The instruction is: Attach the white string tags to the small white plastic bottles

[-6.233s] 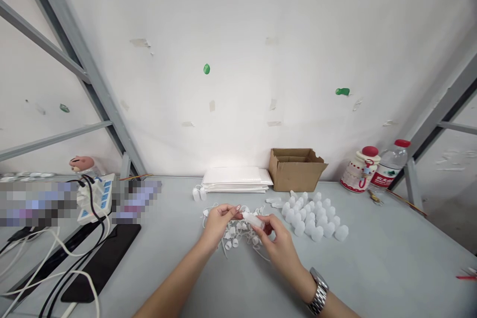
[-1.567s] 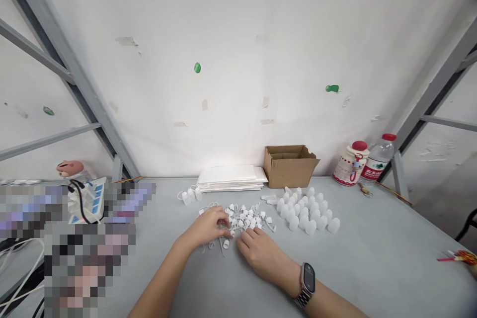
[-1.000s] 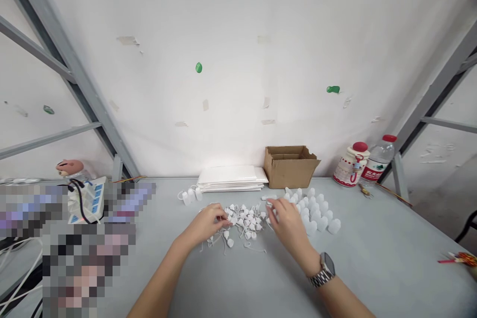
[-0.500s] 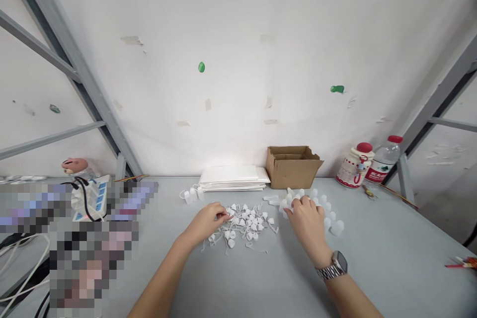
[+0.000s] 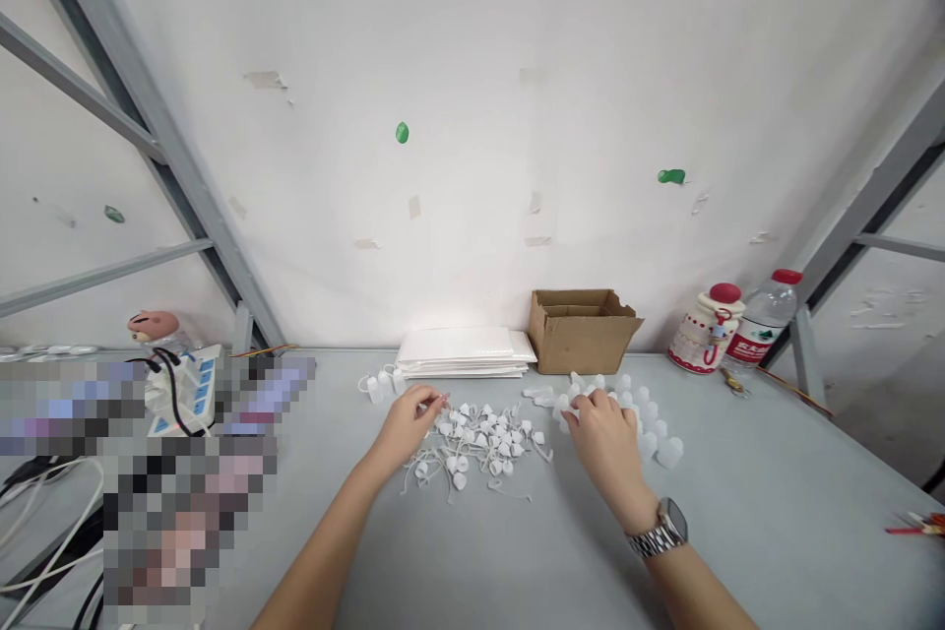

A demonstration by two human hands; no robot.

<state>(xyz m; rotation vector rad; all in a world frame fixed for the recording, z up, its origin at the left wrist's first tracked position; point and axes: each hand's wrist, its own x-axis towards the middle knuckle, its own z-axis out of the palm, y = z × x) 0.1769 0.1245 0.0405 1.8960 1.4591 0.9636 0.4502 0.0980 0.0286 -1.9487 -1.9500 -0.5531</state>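
Observation:
A heap of small white caps with thin straps (image 5: 487, 438) lies mid-table. At its upper left edge is my left hand (image 5: 409, 423), thumb and forefinger pressed together; whatever is between them is too small to make out. Several small translucent bottles (image 5: 647, 413) are clustered to the right of the heap. My right hand (image 5: 606, 443), wearing a wristwatch, reaches over the near-left side of this cluster with curled fingers. What those fingers grip, if anything, is hidden. Behind my left hand a few translucent capped bottles (image 5: 378, 386) stand together.
White padded envelopes (image 5: 458, 349) are stacked by the wall, beside an open cardboard box (image 5: 580, 340). Farther right stand a red-lidded flask (image 5: 701, 340) and a water bottle (image 5: 757, 325). To the left are a power strip (image 5: 199, 389) and cables (image 5: 48, 551).
My left hand has lifted up and slightly left, from inside the cap heap to its upper edge. My right hand stays at the bottles with only a slight shift of its fingers.

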